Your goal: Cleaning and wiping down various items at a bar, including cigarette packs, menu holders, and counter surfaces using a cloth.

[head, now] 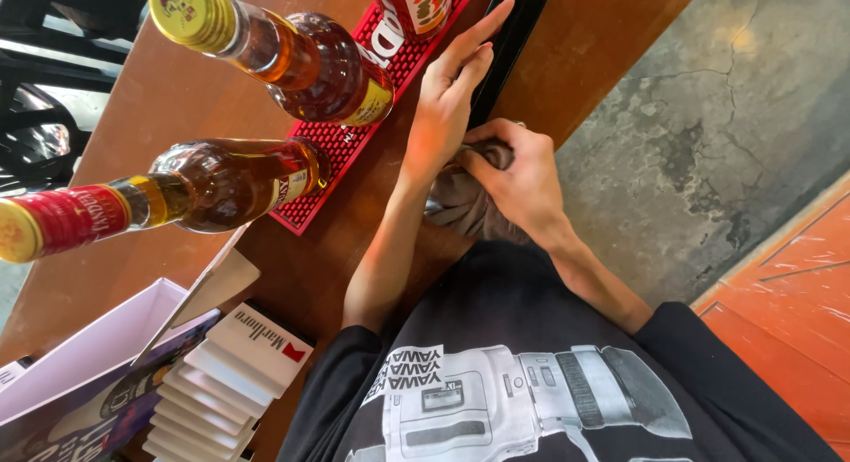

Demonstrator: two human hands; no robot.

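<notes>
The left hand (447, 94) lies flat with the fingers stretched out, touching the edge of a long black tray (512, 37) on the brown counter (584, 46). The right hand (522, 174) is curled closed around a grey cloth (460, 205), which is bunched on the counter just beside the tray. Close to the left — a red bar mat (350, 147) carrying amber bottles (292, 59). A stack of white packs (235, 373) sits nearer the body.
</notes>
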